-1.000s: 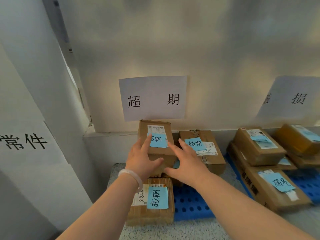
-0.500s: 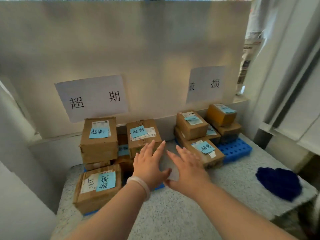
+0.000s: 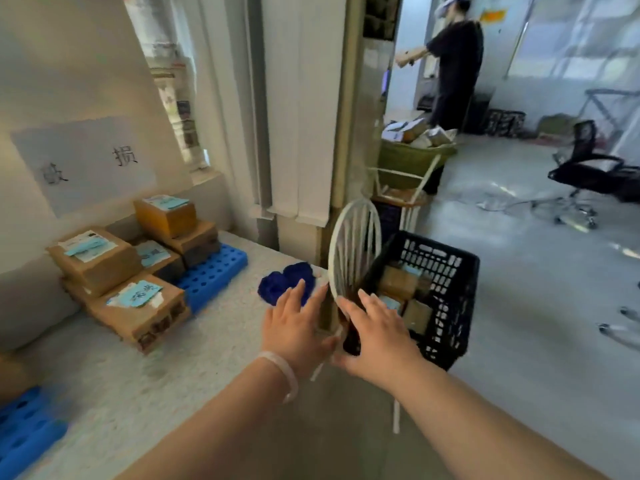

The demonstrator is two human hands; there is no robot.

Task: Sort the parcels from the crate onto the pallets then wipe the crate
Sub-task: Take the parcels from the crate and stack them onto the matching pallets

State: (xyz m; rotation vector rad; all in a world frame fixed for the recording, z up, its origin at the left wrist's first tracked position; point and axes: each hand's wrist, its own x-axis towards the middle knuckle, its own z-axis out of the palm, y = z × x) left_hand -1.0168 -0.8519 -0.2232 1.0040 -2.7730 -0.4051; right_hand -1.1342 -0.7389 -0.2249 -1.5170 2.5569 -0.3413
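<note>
Both hands reach forward in the lower middle of the frame, fingers straight and spread wide, holding nothing. The left hand (image 3: 294,327), with a pale bracelet (image 3: 282,372) on its wrist, hovers over the right edge of the speckled table (image 3: 138,375), its fingertips near a dark blue cloth (image 3: 277,284) that lies bunched on the table. The right hand (image 3: 377,336) is just beside it, in front of the near corner of the black crate (image 3: 453,271); I cannot tell whether it touches the crate.

The crate stands right of centre, off the table's end, close against the round white back of a chair (image 3: 349,244). What it rests on is hidden. Several brown parcels (image 3: 396,282) lie inside it, at least one with a light blue note on top.

At the left, a blue pallet (image 3: 214,271) sits on the table against the wall, carrying stacked parcels (image 3: 97,258), each with a light blue note. A white paper sign (image 3: 86,161) with handwritten characters hangs on the wall above them. A second blue pallet (image 3: 24,431) shows at the lower left corner.

In the upper right, another person (image 3: 453,64) in dark clothes stands with an arm stretched out. Below that person is a green bin (image 3: 412,157) heaped with packages, and a black office chair (image 3: 585,168) stands on the grey floor at the far right.
</note>
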